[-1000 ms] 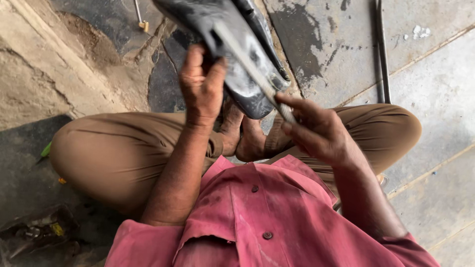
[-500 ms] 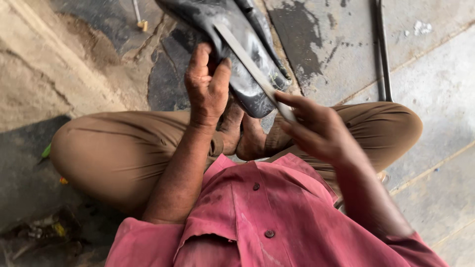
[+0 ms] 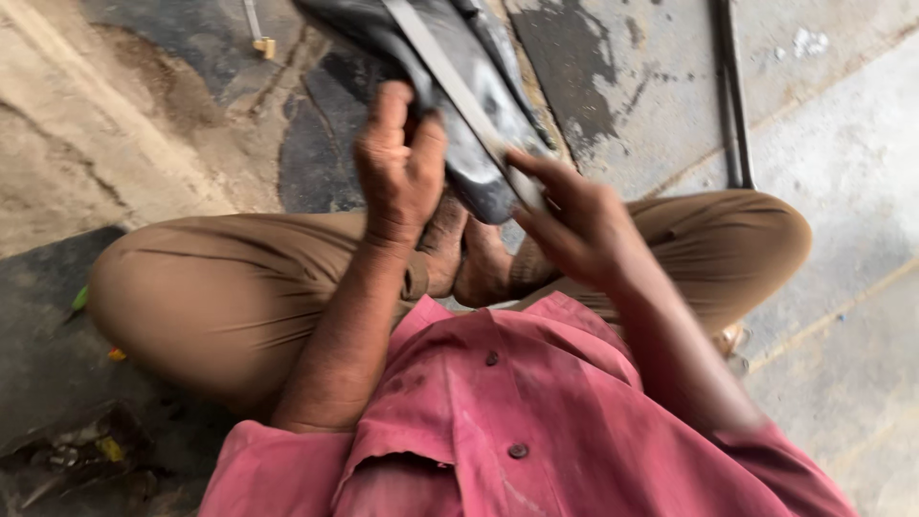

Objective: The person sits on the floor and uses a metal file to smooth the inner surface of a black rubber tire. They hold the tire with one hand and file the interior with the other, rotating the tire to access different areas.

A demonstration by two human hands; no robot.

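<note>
Grip security governs this step: left hand [image 3: 400, 168] clamps the dark curved metal piece [image 3: 450, 105] above the crossed feet [image 3: 469, 254], right hand [image 3: 574, 220] pinches the flat file [image 3: 455, 86] laid across it; keep strokes level.

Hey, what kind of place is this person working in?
Likely a rough floor-level workshop or street-side work spot: the person sits cross-legged on a stained concrete floor, metal rods lie nearby, and the left hand steadies a dark metal piece.
</note>
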